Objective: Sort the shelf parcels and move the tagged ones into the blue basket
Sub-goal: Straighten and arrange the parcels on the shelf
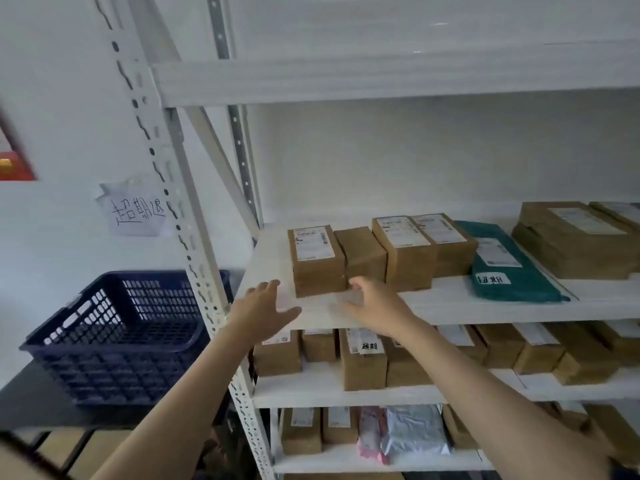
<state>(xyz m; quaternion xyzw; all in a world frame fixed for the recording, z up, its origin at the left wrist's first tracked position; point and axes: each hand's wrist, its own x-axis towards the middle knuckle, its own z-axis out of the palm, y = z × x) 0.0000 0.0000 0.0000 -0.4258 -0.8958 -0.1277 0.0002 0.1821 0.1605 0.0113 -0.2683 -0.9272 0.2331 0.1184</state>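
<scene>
A row of brown cardboard parcels stands on the white shelf [433, 308]. The leftmost labelled box [316, 259] sits just beyond my hands. My left hand [265, 306] hovers over the shelf's left front corner with fingers spread, holding nothing. My right hand [372, 303] reaches toward the front of the boxes with fingers relaxed, touching or nearly touching an unlabelled box [362, 252]. A teal mailer bag [509, 268] with a handwritten white tag lies further right. One shelf down, a box [363, 360] carries a handwritten tag. The dark blue basket [114, 336] stands empty at left.
White metal shelving with a perforated upright [194, 258] separates the basket from the shelves. A stack of flat brown parcels [575, 240] sits at the right. Lower shelves hold more boxes and a grey and a pink mailer [414, 429]. A handwritten paper note [136, 211] hangs on the wall.
</scene>
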